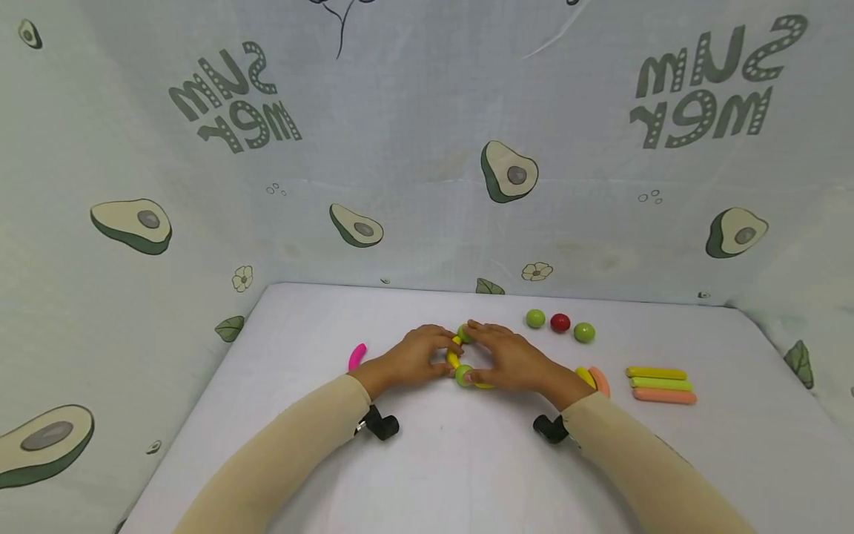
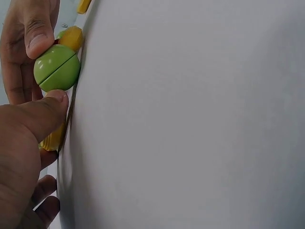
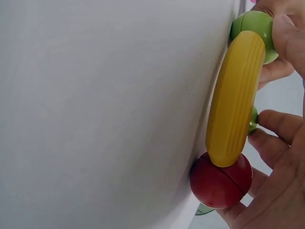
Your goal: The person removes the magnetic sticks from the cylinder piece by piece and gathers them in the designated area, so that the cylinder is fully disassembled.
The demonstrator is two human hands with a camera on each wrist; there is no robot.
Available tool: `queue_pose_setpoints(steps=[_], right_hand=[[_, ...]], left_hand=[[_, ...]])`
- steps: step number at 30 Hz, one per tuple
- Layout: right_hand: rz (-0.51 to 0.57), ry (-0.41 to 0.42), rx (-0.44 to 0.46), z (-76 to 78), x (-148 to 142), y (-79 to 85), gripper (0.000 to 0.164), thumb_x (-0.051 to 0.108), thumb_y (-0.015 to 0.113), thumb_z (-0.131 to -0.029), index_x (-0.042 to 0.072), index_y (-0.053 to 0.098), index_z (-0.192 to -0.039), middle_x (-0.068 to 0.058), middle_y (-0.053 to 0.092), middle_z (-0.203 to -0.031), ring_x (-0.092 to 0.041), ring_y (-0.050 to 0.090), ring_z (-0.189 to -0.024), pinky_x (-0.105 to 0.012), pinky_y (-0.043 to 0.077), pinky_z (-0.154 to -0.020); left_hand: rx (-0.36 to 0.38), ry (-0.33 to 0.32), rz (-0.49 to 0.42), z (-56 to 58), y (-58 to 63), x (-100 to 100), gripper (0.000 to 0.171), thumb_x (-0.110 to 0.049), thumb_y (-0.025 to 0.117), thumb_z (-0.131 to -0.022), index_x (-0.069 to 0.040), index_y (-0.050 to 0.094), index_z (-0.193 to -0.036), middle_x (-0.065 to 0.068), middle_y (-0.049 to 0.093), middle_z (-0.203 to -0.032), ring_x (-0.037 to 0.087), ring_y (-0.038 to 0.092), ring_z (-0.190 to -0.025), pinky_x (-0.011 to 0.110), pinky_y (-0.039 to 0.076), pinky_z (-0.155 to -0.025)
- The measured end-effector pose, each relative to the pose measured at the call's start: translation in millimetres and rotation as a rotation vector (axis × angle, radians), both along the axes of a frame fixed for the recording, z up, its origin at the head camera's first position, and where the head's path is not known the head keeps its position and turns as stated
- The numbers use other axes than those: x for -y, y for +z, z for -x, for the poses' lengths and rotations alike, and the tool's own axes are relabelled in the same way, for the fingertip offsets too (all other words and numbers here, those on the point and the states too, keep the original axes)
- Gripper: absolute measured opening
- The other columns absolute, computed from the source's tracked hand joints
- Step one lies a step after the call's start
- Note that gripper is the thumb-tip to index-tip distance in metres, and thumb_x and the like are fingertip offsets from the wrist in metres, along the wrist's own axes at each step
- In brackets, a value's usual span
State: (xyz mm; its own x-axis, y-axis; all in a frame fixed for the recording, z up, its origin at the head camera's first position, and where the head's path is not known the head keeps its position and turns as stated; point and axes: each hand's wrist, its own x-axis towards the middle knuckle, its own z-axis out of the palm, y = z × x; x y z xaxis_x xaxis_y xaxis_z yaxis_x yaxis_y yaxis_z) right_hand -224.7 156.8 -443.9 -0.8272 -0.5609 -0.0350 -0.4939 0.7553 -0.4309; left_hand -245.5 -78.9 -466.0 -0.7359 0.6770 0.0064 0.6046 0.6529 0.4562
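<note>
Both hands hold a small shape of balls and curved sticks on the white table. My left hand comes from the left, its thumb against the near green ball and its fingers about a yellow curved stick. From the right, my right hand rests its thumb on that same ball, while its fingertips touch the far green ball. A second yellow curved stick links the near ball to a red ball, which the right hand hides in the head view.
A pink curved stick lies left of the left hand. Behind the right hand are a green ball, a red ball and another green ball. Curved sticks and straight sticks lie at the right.
</note>
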Motion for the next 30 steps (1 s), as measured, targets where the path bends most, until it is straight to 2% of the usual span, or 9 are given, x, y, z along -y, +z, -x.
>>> queue_pose_setpoints(steps=[9,16,25,30], right_hand=[[0.002,0.006,0.012,3.8,-2,-0.8,0.090,0.050,0.081,-0.085,0.010,0.043,-0.156,-0.009,0.038,-0.162,-0.036,0.033,-0.148,-0.061,0.030,-0.115],[0.005,-0.001,0.013,4.4,-4,-0.3,0.091,0.052,0.081,-0.085,0.010,0.043,-0.156,-0.009,0.037,-0.162,-0.035,0.033,-0.148,-0.062,0.029,-0.115],[0.016,0.001,0.015,6.3,-4,-1.3,0.092,0.053,0.080,-0.085,0.011,0.042,-0.157,-0.008,0.037,-0.162,-0.035,0.034,-0.148,-0.062,0.029,-0.115],[0.012,-0.008,0.015,7.3,-4,-1.2,0.090,0.051,0.081,-0.085,0.012,0.043,-0.156,-0.007,0.038,-0.162,-0.034,0.035,-0.148,-0.059,0.030,-0.116]], left_hand=[[-0.005,0.027,-0.001,1.0,1.0,-1,0.032,-0.032,0.077,-0.094,-0.019,0.073,-0.123,0.004,0.058,-0.141,0.025,0.044,-0.139,0.042,0.031,-0.118],[-0.031,0.051,-0.021,-4.9,2.9,-3,0.028,-0.028,0.078,-0.090,-0.017,0.075,-0.115,0.006,0.061,-0.136,0.026,0.048,-0.136,0.039,0.034,-0.117],[-0.053,0.096,-0.023,-5.9,0.4,2,0.028,-0.027,0.077,-0.087,-0.019,0.075,-0.114,0.003,0.062,-0.133,0.025,0.048,-0.134,0.038,0.037,-0.115],[-0.086,0.109,-0.045,-6.8,3.2,10,0.036,-0.028,0.077,-0.085,-0.017,0.073,-0.119,0.003,0.062,-0.133,0.026,0.049,-0.133,0.040,0.039,-0.113]])
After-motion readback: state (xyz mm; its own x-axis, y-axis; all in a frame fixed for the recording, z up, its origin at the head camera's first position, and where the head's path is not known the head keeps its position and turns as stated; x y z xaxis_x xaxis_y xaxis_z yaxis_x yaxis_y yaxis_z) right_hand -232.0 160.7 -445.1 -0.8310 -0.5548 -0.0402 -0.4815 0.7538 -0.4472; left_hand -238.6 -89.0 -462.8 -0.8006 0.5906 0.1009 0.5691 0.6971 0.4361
